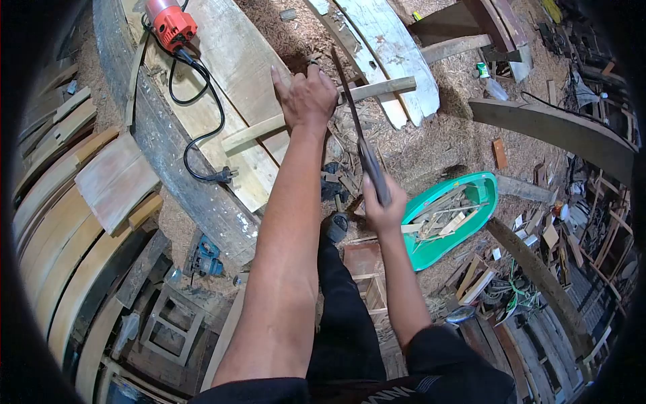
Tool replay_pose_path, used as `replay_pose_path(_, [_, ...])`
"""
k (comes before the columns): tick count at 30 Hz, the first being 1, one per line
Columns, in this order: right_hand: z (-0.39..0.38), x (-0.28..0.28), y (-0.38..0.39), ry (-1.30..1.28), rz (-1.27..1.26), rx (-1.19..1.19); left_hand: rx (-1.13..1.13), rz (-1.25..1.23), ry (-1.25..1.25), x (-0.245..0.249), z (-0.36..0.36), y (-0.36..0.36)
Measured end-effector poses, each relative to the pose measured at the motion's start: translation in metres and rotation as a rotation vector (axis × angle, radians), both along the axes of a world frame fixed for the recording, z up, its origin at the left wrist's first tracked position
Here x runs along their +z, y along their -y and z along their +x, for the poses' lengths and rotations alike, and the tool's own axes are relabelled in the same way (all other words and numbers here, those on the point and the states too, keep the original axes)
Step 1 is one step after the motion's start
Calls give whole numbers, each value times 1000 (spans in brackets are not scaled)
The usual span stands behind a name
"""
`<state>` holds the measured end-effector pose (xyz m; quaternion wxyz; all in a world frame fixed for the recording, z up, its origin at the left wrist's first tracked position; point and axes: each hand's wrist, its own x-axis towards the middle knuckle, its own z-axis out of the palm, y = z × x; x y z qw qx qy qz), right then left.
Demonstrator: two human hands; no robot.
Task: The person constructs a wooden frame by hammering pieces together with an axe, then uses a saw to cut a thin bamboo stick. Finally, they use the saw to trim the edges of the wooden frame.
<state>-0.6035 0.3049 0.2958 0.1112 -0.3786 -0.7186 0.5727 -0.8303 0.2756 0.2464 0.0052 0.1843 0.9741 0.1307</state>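
Observation:
My left hand (308,97) presses down on a narrow wooden strip (252,133), its fingers closed over it. The strip lies crosswise over a wide pale plank (232,60), and its far end reaches a white weathered board (393,50). My right hand (385,202) is closed round the dark handle of a handsaw (354,111). Its thin dark blade appears nearly edge-on and crosses the strip just right of my left hand. Teeth cannot be made out.
An orange power tool (171,25) with a black cord and plug rests on the planks. A green tub (449,247) of wood scraps stands at right on sawdust. A blue power tool (207,259) lies lower left. Curved timbers (558,128) and stacked boards (64,229) flank me.

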Motion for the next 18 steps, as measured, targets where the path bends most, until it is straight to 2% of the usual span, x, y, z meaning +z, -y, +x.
replay_pose_path(4, [0, 14, 1, 15, 14, 12, 10, 47, -10, -5, -1, 1])
replay_pose_path(7, [51, 27, 29, -32, 98, -62, 9, 54, -10, -10, 2, 1])
replay_pose_path(10, [34, 24, 16, -34, 59, -34, -1, -15, 31, -4, 2, 3])
replay_pose_path(13, [-18, 5, -14, 90, -68, 12, 5, -22, 46, -1, -2, 1])
replay_pose_path(16, [5, 11, -2, 48, -59, -4, 7, 5, 29, -5, -1, 1])
replay_pose_path(18, [31, 18, 15, -88, 75, -61, 7, 30, 12, -9, 2, 2])
